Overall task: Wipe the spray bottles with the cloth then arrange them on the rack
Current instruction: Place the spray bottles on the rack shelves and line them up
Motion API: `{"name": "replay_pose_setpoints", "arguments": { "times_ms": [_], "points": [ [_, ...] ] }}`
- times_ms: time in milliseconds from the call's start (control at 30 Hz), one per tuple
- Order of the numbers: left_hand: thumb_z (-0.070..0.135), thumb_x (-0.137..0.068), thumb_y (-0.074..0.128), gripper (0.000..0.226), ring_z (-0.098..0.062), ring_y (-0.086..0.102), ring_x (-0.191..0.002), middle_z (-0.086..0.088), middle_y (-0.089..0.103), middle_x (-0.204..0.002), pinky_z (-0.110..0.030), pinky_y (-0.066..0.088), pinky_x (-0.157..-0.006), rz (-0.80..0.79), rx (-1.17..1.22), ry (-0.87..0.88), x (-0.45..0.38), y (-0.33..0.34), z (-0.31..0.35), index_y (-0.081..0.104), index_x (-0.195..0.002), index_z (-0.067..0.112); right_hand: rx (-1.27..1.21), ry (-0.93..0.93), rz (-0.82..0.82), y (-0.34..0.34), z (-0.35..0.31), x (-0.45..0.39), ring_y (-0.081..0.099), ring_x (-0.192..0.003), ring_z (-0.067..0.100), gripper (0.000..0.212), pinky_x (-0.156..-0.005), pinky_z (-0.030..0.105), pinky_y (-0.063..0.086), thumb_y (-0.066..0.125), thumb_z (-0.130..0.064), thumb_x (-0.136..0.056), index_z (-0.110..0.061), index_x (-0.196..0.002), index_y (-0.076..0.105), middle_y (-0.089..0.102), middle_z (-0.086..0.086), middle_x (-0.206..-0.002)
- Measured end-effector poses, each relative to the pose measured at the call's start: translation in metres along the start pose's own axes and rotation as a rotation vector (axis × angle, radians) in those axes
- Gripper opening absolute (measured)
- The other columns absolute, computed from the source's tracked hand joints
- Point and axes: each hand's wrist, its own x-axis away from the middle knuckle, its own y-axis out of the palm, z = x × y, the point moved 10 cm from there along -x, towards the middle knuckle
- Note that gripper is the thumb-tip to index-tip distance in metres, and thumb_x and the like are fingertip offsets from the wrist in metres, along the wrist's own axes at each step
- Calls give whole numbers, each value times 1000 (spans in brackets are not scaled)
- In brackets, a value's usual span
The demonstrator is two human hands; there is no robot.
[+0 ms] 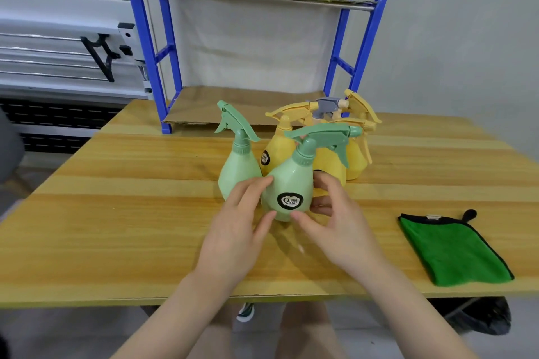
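Bottle: pale green plastic spray bottle (287, 186), front of cluster on wooden tabletop (116, 213).
Fingers: both hands' fingers (248, 192) spread, lightly cupping its sides.
Cloth: green microfibre cloth (452, 251), well right, untouched.
Advice: grip firmly, lift clear of neighbours.

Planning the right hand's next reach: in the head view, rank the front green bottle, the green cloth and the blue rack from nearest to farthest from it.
1. Front green bottle: touching the right hand.
2. Green cloth: to its right.
3. Blue rack: behind the bottles.
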Motion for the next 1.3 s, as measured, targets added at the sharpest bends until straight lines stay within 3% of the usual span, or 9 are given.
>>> {"name": "replay_pose_setpoints", "arguments": {
  "times_ms": [267, 433, 567, 700, 867, 1067, 1167, 1233, 1300],
  "points": [
    [29, -85, 66, 55, 0, 55, -101, 18, 49, -125, -31, 55, -79, 117, 34, 65, -26, -46, 33, 46, -137, 31, 86, -105, 9, -42, -68, -17, 61, -93, -1, 61, -84, 25, 55, 74, -37, -80, -40, -131, 41, 53, -22, -128],
    [30, -84, 68, 55, -2, 58, -96, 16, 51, -120, -35, 55, -80, 173, 28, 99, -62, -89, 48, 47, -135, 34, 117, -165, 31, -61, -119, -51, 64, -86, 4, 58, -83, 36, 56, 75, -40, -77, -38, -126, 45, 58, -21, -112],
    [30, -84, 70, 52, -1, 59, -98, 13, 53, -120, -32, 55, -85, 240, -4, 102, -99, -126, 40, 48, -132, 33, 212, -237, -15, -56, -162, -97, 67, -85, 7, 60, -82, 40, 57, 73, -44, -78, -32, -129, 43, 59, -14, -118],
    [33, -85, 69, 51, -3, 57, -92, 11, 52, -123, -32, 53, -83, 242, -105, 56, -136, -145, 10, 48, -132, 31, 301, -223, -172, -26, -178, -155, 61, -94, 8, 63, -68, 11, 47, 72, -39, -85, -19, -137, 41, 54, -11, -119],
    [31, -86, 69, 49, -7, 58, -91, 9, 52, -122, -38, 54, -82, 191, -159, -50, -174, -148, -57, 48, -130, 30, 304, -179, -285, 35, -166, -225, 58, -111, 16, 67, -90, 30, 48, 77, -36, -81, -11, -133, 44, 58, -2, -120],
    [21, -92, 58, 42, -14, 60, -100, 1, 51, -126, -42, 52, -88, 131, -71, -201, -189, -120, -146, 47, -133, 23, 494, -147, -422, 115, -145, -277, 58, -93, 21, 65, -79, 34, 51, 75, -41, -81, -6, -125, 42, 61, 6, -112],
    [17, -93, 53, 45, -15, 58, -105, 0, 54, -130, -41, 49, -95, 82, -29, -285, -199, -105, -182, 45, -136, 22, 537, -91, -479, 146, -128, -299, 56, -82, 20, 59, -62, 31, 45, 74, -39, -83, -7, -118, 40, 58, 4, -100],
    [16, -93, 50, 47, -16, 58, -105, 2, 57, -126, -38, 50, -89, 31, -38, -341, -205, -92, -200, 43, -139, 22, 546, -51, -494, 162, -115, -312, 53, -76, 17, 55, -55, 27, 39, 73, -37, -84, -8, -115, 39, 53, 2, -92],
    [11, -91, 49, 45, -18, 58, -91, 3, 60, -110, -32, 47, -71, -12, -46, -377, -211, -77, -211, 43, -135, 19, 555, -11, -503, 177, -101, -325, 55, -81, 20, 58, -61, 29, 43, 73, -34, -85, -5, -120, 38, 54, 4, -95]
  ]
}}
